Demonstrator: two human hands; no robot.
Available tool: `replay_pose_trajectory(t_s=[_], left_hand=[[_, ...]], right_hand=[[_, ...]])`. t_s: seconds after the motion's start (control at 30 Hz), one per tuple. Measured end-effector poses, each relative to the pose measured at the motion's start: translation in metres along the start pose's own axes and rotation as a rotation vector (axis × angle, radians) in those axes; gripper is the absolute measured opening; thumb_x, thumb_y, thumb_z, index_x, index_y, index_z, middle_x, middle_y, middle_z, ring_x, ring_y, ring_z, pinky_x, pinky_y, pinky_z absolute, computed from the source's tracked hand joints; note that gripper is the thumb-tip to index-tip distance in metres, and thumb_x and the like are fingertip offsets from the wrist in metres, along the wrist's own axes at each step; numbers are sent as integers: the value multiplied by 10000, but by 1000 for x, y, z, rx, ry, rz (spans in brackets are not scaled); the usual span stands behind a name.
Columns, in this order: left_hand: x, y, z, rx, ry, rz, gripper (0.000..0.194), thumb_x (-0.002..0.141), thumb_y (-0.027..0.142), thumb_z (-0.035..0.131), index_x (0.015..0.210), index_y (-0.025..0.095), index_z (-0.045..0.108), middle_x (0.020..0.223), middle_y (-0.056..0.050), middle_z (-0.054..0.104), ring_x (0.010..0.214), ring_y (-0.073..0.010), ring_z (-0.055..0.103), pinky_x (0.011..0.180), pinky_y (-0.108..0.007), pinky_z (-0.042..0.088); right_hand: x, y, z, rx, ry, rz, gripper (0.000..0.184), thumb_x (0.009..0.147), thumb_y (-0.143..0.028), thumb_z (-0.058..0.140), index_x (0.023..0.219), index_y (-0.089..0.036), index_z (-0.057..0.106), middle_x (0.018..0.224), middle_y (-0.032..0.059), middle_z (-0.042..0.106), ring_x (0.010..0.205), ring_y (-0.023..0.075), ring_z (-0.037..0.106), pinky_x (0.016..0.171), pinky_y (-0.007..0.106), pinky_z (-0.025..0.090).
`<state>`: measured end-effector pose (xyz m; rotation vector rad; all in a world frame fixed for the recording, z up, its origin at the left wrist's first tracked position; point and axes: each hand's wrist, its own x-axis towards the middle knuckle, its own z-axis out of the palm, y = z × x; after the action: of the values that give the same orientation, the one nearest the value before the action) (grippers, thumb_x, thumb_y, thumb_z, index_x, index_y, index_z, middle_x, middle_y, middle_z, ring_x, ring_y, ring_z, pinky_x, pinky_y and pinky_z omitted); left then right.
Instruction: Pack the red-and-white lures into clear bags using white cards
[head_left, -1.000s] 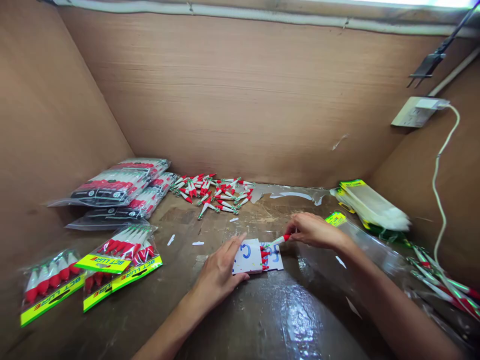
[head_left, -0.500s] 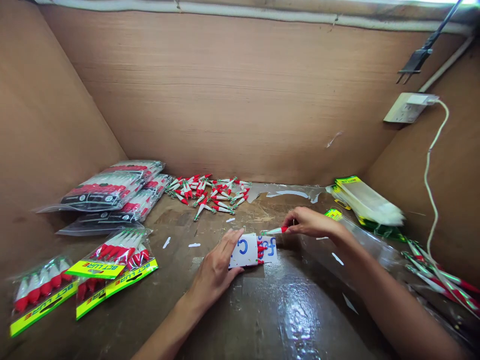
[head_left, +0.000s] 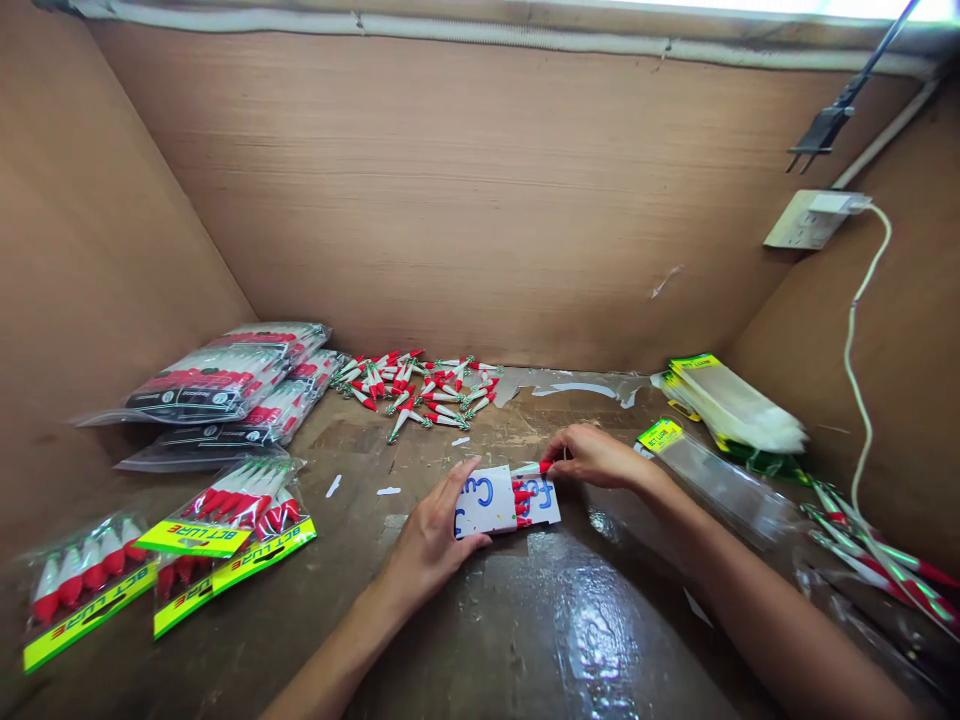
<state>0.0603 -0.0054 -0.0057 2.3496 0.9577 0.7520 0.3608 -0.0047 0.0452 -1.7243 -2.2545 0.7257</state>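
My left hand (head_left: 431, 540) presses on a small white card box (head_left: 491, 500) with blue lettering, fingers closed around its left end. Red tips of several lures show at the box's open right side. My right hand (head_left: 592, 458) pinches a red-and-white lure (head_left: 534, 469) by its red end, with the white end inside the box's top slot. A loose heap of the same lures (head_left: 420, 385) lies further back on the wooden table (head_left: 555, 620).
Filled lure packs with yellow header cards (head_left: 225, 520) lie at the left, with stacked bags (head_left: 225, 385) behind. Empty clear bags (head_left: 731, 405) and long lures (head_left: 877, 560) sit at the right. A wall socket (head_left: 814, 218) with a white cable hangs on the right wall.
My right hand has moved left and pushed the lure into the box. The left hand has kept hold of the box.
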Motion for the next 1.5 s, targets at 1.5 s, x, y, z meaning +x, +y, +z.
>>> replay_pose_trajectory(t_s=[1.5], left_hand=[[-1, 58, 16, -688, -123, -135, 801, 843, 676, 568, 1488, 240, 384, 1456, -172, 495, 1332, -336, 485, 1084, -516, 411]], right_hand=[[-134, 21, 32, -445, 721, 166, 322, 1009, -261, 392, 1135, -201, 683, 1114, 133, 710, 1029, 267, 635, 868, 351, 438]])
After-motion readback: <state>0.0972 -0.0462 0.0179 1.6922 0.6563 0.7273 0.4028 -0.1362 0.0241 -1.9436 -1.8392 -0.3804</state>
